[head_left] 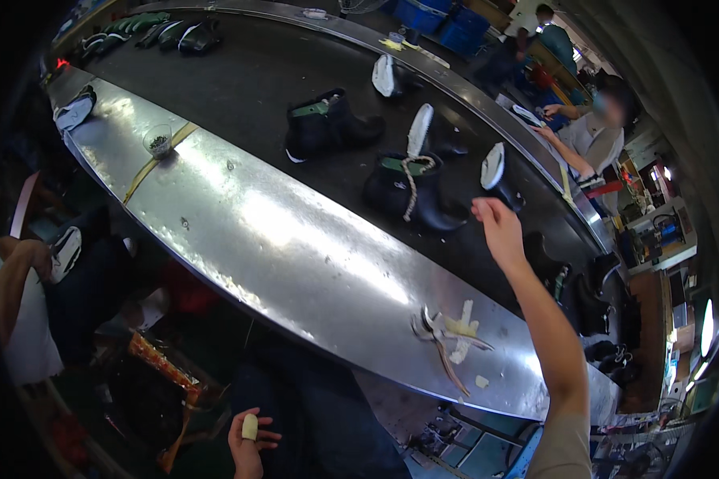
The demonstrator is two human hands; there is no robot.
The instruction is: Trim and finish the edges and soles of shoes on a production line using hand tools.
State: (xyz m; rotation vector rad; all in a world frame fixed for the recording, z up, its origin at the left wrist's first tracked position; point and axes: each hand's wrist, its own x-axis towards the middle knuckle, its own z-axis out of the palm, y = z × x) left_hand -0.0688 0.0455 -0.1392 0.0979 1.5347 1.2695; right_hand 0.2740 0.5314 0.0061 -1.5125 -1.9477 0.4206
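The right hand [499, 227] reaches with loosely parted, empty fingers just beside a black ankle boot with a white insole [497, 180], standing upright on the dark conveyor belt [248, 80]. The left hand [249, 439] rests low, fingers loosely spread, one finger wrapped in pale tape, well apart from the shiny steel tabletop [295, 247].

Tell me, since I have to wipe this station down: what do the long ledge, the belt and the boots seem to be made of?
The ledge looks like bare polished sheet metal, likely steel: silvery, with bright glare streaks. The belt seems to be matte black rubber or fabric, with no shine. The boot nearest the right hand looks like dark smooth leather or a synthetic with a soft sheen; I cannot tell which.
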